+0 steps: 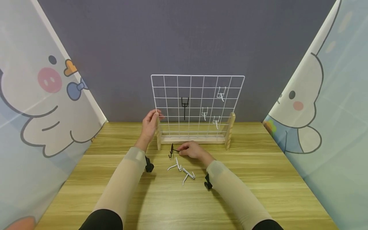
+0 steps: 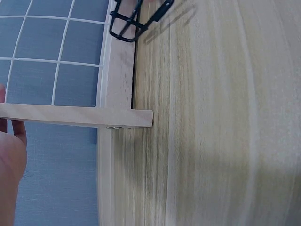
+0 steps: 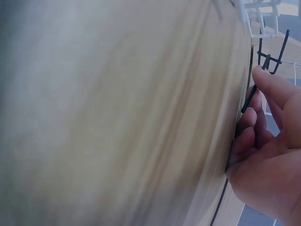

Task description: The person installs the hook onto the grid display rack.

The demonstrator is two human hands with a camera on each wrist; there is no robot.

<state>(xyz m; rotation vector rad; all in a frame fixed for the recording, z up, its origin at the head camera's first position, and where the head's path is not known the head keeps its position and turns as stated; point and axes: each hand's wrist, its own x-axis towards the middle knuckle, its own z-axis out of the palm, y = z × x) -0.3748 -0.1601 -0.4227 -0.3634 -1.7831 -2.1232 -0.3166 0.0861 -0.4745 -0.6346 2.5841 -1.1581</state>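
My left hand grips the left wooden upright of a white wire grid rack; in the left wrist view fingers show on both sides of that upright. My right hand pinches a black double-pronged wire hook by its straight arm, just in front of the rack's base. Thumb and fingers close round the rod of this black hook in the right wrist view. Nearer to me, two white hooks lie on the wooden table.
Another black hook hangs on the grid left of centre. Three white hooks hang on its right part, one of them high up. A grey wall stands behind, with cartoon-printed cloths along both sides of the table.
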